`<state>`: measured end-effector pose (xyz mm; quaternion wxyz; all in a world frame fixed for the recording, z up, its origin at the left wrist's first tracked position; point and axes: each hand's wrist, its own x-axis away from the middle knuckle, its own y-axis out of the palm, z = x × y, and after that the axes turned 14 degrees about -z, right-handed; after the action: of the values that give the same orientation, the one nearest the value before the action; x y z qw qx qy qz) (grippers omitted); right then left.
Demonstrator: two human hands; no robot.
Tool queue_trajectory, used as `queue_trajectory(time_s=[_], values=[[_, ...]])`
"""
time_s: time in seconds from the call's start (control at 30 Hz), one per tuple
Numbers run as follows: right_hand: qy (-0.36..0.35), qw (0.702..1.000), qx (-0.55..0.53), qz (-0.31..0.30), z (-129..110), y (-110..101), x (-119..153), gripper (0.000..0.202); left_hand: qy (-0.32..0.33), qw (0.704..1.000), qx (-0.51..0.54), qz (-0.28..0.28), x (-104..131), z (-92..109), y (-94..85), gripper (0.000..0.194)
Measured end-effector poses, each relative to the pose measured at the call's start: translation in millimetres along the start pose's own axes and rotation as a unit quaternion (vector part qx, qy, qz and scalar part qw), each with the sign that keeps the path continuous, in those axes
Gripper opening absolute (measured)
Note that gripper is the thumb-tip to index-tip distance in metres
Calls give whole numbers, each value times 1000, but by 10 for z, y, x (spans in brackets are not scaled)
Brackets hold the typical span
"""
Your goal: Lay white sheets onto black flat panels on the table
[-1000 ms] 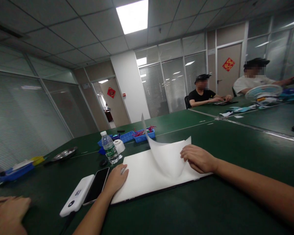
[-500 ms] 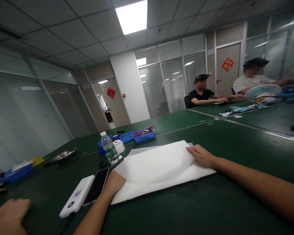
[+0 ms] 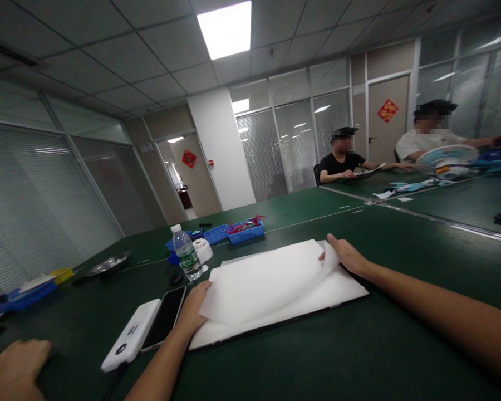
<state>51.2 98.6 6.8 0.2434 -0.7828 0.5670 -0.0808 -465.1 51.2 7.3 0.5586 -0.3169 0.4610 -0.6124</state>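
Fingers [image 3: 332, 245] pinch white sheet [image 3: 263, 281]; blue trays [image 3: 234, 231] hold red-pink bits.

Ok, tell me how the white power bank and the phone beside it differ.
The power bank is white and thick with rounded edges; the phone is black, thin and glossy. The power bank lies farther to the left, away from the left hand, while the phone lies right next to that hand. The power bank's top has small dark marks; the phone's face is a plain dark screen. Both lie flat, side by side, on the green table.
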Motion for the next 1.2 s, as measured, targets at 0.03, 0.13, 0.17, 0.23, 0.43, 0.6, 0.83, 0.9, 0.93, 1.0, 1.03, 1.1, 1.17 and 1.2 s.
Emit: queue_trajectory(time_s=[0.03, 0.13, 0.17, 0.23, 0.43, 0.6, 0.83, 0.9, 0.93, 1.0, 1.03, 1.1, 1.17, 1.2], values=[[2, 1000, -1, 4, 19, -15, -13, 93, -4, 1000, -3, -6, 1, 7, -1, 48], [22, 999, -1, 30, 63, -51, -46, 97, -17, 1000, -4, -21, -10, 8, 5, 47], [34, 998, 0, 45, 74, -61, -54, 98, -24, 999, -4, -23, -19, 1, 10, 44], [56, 996, 1, 75, 91, -82, -66, 98, -38, 999, -3, -23, -40, -21, 25, 40], [52, 994, -6, 95, 116, -123, -81, 97, -52, 998, 1, -23, -73, -71, 64, 35], [39, 997, -2, 70, 91, -81, -69, 99, -58, 998, 1, -25, -59, -52, 45, 38], [13, 999, 1, 30, 128, -35, -84, 93, -72, 997, -14, -26, -36, 11, 32, 41], [7, 1000, -6, 20, 137, -27, -87, 91, -75, 997, -17, -24, -33, 23, 32, 43], [3, 1000, -9, 15, 135, -23, -87, 89, -76, 997, -18, -23, -32, 27, 31, 44], [-5, 1000, -12, 7, 119, -16, -80, 88, -76, 997, -20, -20, -33, 28, 31, 46], [-7, 1000, -13, 3, 107, -13, -76, 88, -76, 997, -21, -20, -34, 26, 32, 46], [-10, 1000, -13, -2, 80, -9, -67, 86, -75, 997, -23, -19, -36, 20, 37, 46], [-13, 1000, -18, -6, 59, -7, -63, 84, -74, 997, -26, -19, -38, 14, 43, 45], [-16, 1000, -23, -7, 53, -6, -64, 82, -73, 997, -27, -19, -38, 12, 47, 46]])
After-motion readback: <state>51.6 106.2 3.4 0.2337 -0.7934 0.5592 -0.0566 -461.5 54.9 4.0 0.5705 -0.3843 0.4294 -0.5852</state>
